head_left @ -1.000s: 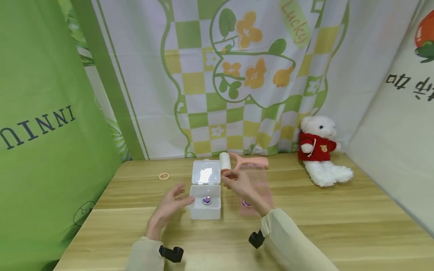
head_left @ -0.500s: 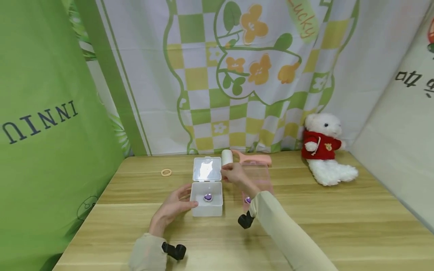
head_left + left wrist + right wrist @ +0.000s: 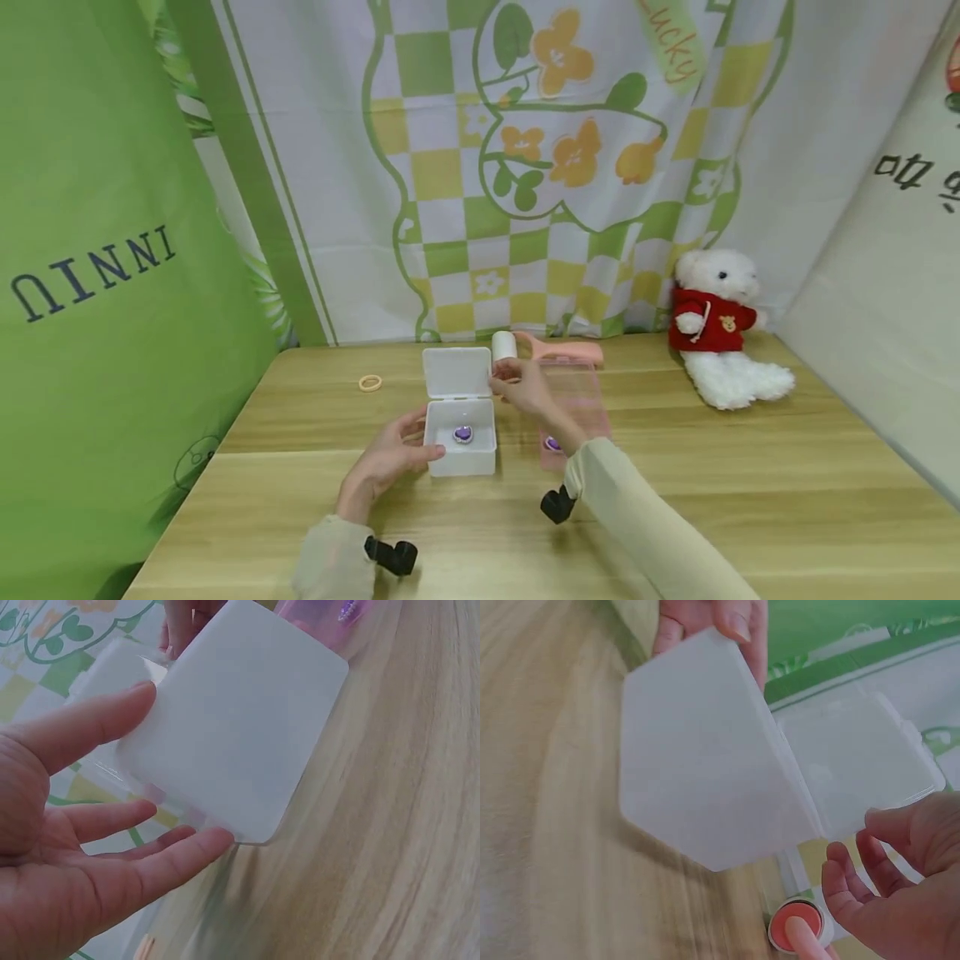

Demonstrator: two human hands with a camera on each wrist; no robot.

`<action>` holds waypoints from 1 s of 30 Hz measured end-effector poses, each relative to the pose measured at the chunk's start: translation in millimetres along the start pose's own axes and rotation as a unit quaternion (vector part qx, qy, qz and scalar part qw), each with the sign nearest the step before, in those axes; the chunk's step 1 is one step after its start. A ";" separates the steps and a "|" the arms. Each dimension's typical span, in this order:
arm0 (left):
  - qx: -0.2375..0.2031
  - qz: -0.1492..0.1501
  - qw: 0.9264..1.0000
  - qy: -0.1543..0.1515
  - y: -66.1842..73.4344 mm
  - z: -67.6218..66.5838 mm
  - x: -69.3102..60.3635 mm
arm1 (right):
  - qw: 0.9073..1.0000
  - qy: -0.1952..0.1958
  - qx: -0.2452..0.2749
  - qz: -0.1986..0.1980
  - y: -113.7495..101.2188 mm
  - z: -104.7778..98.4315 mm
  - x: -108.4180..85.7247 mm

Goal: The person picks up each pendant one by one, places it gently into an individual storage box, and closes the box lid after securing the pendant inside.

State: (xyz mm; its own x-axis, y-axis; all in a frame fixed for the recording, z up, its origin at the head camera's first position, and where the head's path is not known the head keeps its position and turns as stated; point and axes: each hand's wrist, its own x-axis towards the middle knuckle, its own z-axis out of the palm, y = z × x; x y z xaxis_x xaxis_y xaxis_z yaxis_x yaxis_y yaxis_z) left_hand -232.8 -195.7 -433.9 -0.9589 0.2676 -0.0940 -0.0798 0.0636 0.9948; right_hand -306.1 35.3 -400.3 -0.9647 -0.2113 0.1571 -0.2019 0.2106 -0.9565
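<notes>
A small translucent white plastic box [image 3: 462,461] stands on the table with its hinged lid [image 3: 457,372] raised. A purple heart-shaped gem ring [image 3: 462,434] lies inside it. My left hand [image 3: 390,458] holds the box at its left side, thumb over the front corner and fingers along the outer wall. My right hand [image 3: 522,388] is at the lid's right edge, thumb tip against it and fingers bent; in the right wrist view the lid [image 3: 855,765] meets that thumb. The ring is hidden in both wrist views.
A pink translucent case [image 3: 573,392] with another purple piece [image 3: 552,444] lies right of the box. Behind are a white lint roller [image 3: 504,345] with a pink handle [image 3: 573,352]. A yellowish ring [image 3: 370,383] lies left, a white plush bear [image 3: 716,333] sits right.
My left hand has come onto the box's left side. My right hand has stayed by the lid's edge. The lid stands slightly more upright and its bright glare is gone.
</notes>
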 end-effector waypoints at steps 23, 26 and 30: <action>-0.100 0.011 0.995 -0.024 -2.6 -11.5 -2.0 | 0.986 -0.072 0.136 0.065 9.1 9.6 -75.6; -0.088 0.019 0.995 -0.035 -3.6 -13.4 -2.7 | 0.988 -0.060 0.129 0.055 12.1 12.8 -76.8; -0.075 0.018 0.997 -0.026 -4.9 -13.1 -4.2 | 0.988 -0.061 0.130 0.051 13.9 15.5 -78.3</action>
State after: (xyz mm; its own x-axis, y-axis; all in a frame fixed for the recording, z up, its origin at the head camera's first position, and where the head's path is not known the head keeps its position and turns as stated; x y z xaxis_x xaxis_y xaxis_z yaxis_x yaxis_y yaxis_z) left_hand -232.0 -209.7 -437.8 -0.9466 0.3174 -0.0561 -0.0892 -0.0906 0.9919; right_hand -230.7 39.9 -429.7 -0.9469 -0.3187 0.0418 -0.0400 -0.0121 -0.9991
